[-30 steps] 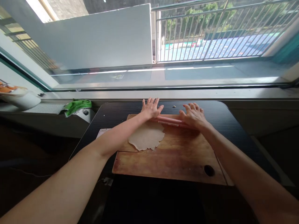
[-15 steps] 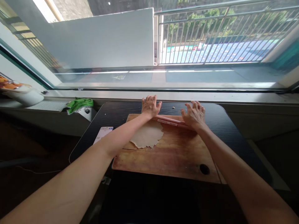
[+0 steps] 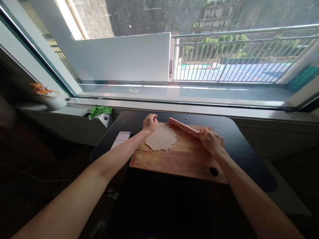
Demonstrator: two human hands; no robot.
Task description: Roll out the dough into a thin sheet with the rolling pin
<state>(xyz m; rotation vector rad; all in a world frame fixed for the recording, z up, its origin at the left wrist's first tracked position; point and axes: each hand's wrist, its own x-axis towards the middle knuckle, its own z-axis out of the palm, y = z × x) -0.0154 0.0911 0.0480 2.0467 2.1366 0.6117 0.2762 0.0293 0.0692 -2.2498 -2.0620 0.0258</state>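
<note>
Thin rolled dough sheet (image 3: 160,140) lay flat on the far left part of the wooden cutting board (image 3: 174,161), which sat on the dark bench (image 3: 239,149). The sheet looked soft, limp and light, with ragged edges; probably tears or stretches if pulled hard, and may stick to the wood. Best taken at the rim, lifted gently with fingers slid under the edge rather than pinched mid-sheet.

Left hand (image 3: 150,123) rested at the far left edge of the dough, fingers curled in loosely, touching or pinching the rim; whether anything was actually gripped couldn't be told.

Right hand (image 3: 211,141) was wrapped around the near end of the rolling pin (image 3: 183,126), fingers closed on it. The pin looked stiff, smooth and light, angled away toward the far board edge, just beside the dough and seemingly not on it.

Phone (image 3: 121,138) lay on the bench left of the board, screen lit.
</note>
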